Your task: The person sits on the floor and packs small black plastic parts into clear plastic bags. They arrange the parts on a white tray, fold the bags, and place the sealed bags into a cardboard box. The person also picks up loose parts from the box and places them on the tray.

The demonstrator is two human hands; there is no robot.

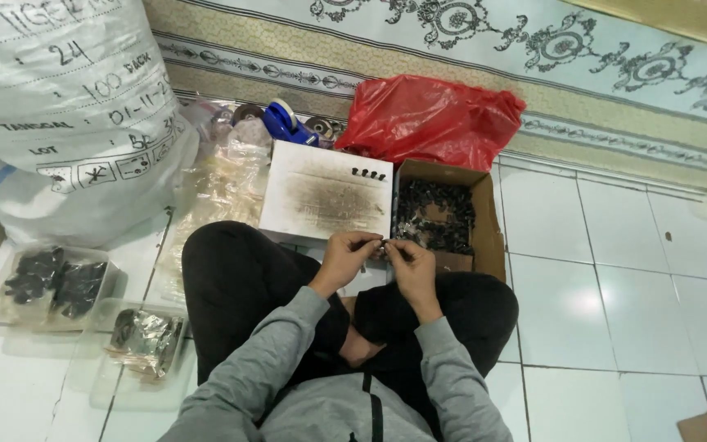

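Grey sleeves and crossed black-trousered legs sit closest; the person is on the floor tiles. Landmark is the white board (326, 199), smudged dark. Just in front of its near edge, left hand (344, 255) and right hand (407, 263) meet fingertip to fingertip, both pinching a small black part (384, 244), too tiny to make out. Looks like the fit-two-bits-together step; the next bit would call for a steady squeeze. On the board's far edge, a row of black pieces (368, 173). Right of it, a cardboard box (490, 237) of black parts. Behind, a red bag (431, 119).
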